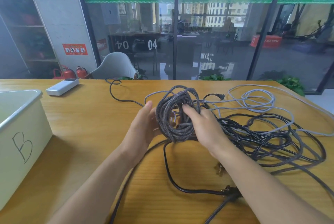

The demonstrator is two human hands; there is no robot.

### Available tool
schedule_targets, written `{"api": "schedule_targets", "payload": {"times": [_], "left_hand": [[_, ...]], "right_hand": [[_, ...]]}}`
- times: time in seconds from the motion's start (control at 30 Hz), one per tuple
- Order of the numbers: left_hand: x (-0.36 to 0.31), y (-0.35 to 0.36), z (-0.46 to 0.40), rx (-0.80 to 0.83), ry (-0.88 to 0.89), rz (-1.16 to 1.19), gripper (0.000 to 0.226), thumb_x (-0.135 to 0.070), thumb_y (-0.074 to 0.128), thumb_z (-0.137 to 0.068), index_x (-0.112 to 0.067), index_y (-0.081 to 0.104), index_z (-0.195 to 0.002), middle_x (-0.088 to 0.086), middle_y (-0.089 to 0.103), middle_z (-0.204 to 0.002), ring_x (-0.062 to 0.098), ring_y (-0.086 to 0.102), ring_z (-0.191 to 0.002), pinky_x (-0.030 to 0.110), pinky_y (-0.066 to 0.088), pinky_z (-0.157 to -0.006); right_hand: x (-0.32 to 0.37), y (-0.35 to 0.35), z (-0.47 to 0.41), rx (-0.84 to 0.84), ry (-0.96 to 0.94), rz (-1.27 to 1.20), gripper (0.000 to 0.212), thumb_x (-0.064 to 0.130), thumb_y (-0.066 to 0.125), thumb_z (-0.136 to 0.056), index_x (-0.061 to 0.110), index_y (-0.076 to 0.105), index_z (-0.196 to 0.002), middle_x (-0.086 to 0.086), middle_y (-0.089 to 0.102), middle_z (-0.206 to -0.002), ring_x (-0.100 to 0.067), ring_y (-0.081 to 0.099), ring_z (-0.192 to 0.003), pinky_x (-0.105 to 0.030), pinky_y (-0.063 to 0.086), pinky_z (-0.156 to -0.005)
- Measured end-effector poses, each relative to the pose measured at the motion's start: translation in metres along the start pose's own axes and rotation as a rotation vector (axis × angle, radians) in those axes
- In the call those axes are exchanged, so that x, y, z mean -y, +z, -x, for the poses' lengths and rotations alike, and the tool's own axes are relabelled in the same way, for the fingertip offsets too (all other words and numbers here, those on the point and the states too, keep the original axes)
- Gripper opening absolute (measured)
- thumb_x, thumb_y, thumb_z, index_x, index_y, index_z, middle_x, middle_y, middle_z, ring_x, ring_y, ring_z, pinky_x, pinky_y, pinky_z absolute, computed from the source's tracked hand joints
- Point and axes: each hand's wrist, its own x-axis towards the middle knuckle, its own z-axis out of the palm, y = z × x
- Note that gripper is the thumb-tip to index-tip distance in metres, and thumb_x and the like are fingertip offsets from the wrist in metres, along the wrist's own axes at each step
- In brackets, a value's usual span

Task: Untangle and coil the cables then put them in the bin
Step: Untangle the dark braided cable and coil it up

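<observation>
A grey braided cable coil (178, 115) is held above the middle of the frame, over a yellow wooden table (86, 133). The left hand (144, 126) supports its left side with straight fingers; the right hand (202, 126) grips the coil's right side, fingers curled into the loops. Right of them lie tangled black cables (267, 138) and a pale lilac cable (258, 100). At left stands a cream plastic bin marked B (21, 133), near a white remote (62, 86). Behind, a glass wall (207, 33) shows an office.
</observation>
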Motion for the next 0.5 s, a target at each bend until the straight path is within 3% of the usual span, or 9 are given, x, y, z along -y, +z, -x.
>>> {"api": "schedule_targets", "payload": {"times": [0.07, 0.1, 0.13, 0.2, 0.27, 0.37, 0.5], "left_hand": [[0.000, -0.003, -0.001, -0.007, -0.005, -0.008, 0.049, -0.034, 0.031, -0.112, -0.020, 0.077, -0.122, 0.011, 0.075, -0.121, 0.031, 0.069, -0.110, 0.034, 0.059, -0.088], [0.000, -0.004, 0.000, 0.000, 0.020, -0.064, 0.043, -0.025, 0.036, -0.112, -0.022, 0.078, -0.119, 0.009, 0.076, -0.119, 0.029, 0.070, -0.110, 0.032, 0.058, -0.087], [0.000, -0.005, 0.004, 0.013, 0.048, -0.146, 0.037, -0.015, 0.042, -0.110, -0.022, 0.078, -0.119, 0.007, 0.077, -0.117, 0.028, 0.071, -0.109, 0.031, 0.058, -0.088], [0.000, -0.005, 0.008, 0.018, 0.106, -0.282, 0.032, 0.001, 0.055, -0.102, -0.020, 0.076, -0.116, 0.004, 0.079, -0.111, 0.024, 0.073, -0.107, 0.037, 0.059, -0.091], [0.001, -0.007, 0.008, -0.013, 0.148, -0.340, 0.024, -0.001, 0.065, -0.098, -0.019, 0.077, -0.110, 0.002, 0.080, -0.105, 0.023, 0.074, -0.104, 0.043, 0.059, -0.093], [0.001, -0.006, 0.010, -0.072, 0.196, -0.360, 0.015, -0.022, 0.074, -0.093, -0.021, 0.078, -0.107, 0.000, 0.080, -0.104, 0.021, 0.075, -0.100, 0.041, 0.060, -0.091], [0.004, -0.009, 0.007, -0.130, 0.183, -0.417, 0.012, -0.008, 0.069, -0.097, -0.014, 0.080, -0.097, 0.003, 0.080, -0.097, 0.013, 0.074, -0.085, 0.028, 0.057, -0.076]], "right_hand": [[0.000, -0.005, 0.001, -0.006, 0.001, 0.018, 0.101, 0.081, 0.048, -0.082, -0.018, 0.054, -0.101, -0.036, 0.055, -0.083, -0.033, 0.046, -0.068, -0.045, 0.038, -0.069], [0.001, -0.005, 0.001, 0.004, 0.008, 0.009, 0.099, 0.079, 0.048, -0.083, -0.018, 0.055, -0.103, -0.035, 0.056, -0.086, -0.040, 0.048, -0.070, -0.046, 0.039, -0.070], [0.002, -0.004, 0.003, 0.023, 0.017, -0.015, 0.095, 0.076, 0.049, -0.084, -0.016, 0.055, -0.105, -0.037, 0.059, -0.094, -0.049, 0.053, -0.079, -0.051, 0.043, -0.073], [0.009, 0.000, 0.009, 0.067, 0.036, -0.056, 0.091, 0.074, 0.050, -0.086, -0.014, 0.056, -0.108, -0.038, 0.058, -0.114, -0.054, 0.057, -0.102, -0.065, 0.046, -0.094], [0.013, 0.002, 0.013, 0.106, 0.065, -0.092, 0.089, 0.070, 0.053, -0.091, -0.016, 0.053, -0.114, -0.039, 0.053, -0.122, -0.055, 0.053, -0.110, -0.068, 0.039, -0.103], [0.014, 0.005, 0.016, 0.129, 0.089, -0.152, 0.081, 0.061, 0.055, -0.097, -0.016, 0.051, -0.122, -0.037, 0.051, -0.129, -0.052, 0.051, -0.116, -0.066, 0.036, -0.109], [0.017, 0.002, 0.013, 0.073, 0.102, -0.199, 0.074, 0.058, 0.055, -0.099, -0.016, 0.057, -0.110, -0.034, 0.061, -0.116, -0.049, 0.059, -0.108, -0.061, 0.042, -0.105]]}}
